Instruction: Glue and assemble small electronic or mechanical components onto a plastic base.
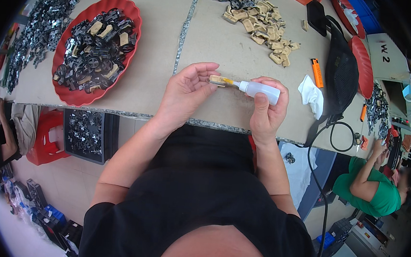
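Small tan piece [216, 80]; white bottle [262, 91] tipped sideways, nozzle [237, 84] toward piece.

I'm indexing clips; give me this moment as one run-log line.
left hand: holds small tan part | right hand: holds white bottle, pointed at part | table: red dish left, tan pile ahead

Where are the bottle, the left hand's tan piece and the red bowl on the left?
Bottle [266, 90], head view: white body.
Tan piece [216, 79], head view: its middle.
Red bowl [75, 99], head view: lower wall.
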Tool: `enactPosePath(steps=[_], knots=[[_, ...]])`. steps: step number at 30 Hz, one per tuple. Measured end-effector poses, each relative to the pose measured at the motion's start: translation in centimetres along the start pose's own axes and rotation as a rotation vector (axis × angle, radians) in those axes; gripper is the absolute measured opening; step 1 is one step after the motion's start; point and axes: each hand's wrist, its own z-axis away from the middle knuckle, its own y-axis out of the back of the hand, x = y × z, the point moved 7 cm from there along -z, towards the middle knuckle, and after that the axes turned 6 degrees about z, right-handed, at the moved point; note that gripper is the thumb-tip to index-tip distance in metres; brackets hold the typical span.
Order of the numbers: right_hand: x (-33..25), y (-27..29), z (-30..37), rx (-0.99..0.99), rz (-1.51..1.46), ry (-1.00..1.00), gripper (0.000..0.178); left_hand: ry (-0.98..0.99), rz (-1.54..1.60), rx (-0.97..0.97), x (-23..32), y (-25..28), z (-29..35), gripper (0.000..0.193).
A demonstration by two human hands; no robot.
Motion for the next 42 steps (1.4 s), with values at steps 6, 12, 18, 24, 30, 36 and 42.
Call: enactPosePath(steps=[6, 12, 18, 24, 30, 36, 42], knots=[[0.01, 0.05, 0.14, -0.008, 0.034, 0.017, 0.027, -0.006, -0.021, 0.008, 0.07, -0.04, 0.11, 0.038], [-0.16, -0.16, -0.02, -0.011, 0.062, 0.024, 0.027, -0.010, -0.015, 0.008, -0.08, 0.04, -0.04, 0.038], [-0.26, -0.21, 0.02, -0.031, 0.080, 0.029, 0.026, -0.007, -0.028, 0.012, 0.03, 0.06, 0.05, 0.038], [-0.37, -0.24, 0.04, -0.028, 0.098, 0.043, 0.027, -0.003, -0.022, 0.016, -0.08, 0.18, -0.03, 0.039], [-0.26, -0.16, 0.01, -0.025, 0.102, 0.039, 0.027, 0.009, -0.026, 0.013, 0.02, 0.04, -0.01, 0.040], [-0.38, -0.18, 0.11, -0.029, 0.140, 0.063, 0.028, 0.004, -0.037, 0.007, 0.03, 0.06, -0.05, 0.039], [-0.49, -0.15, -0.02, -0.009, 0.155, 0.090, 0.028, 0.012, -0.050, 0.005, 0.06, -0.03, -0.08, 0.039]])
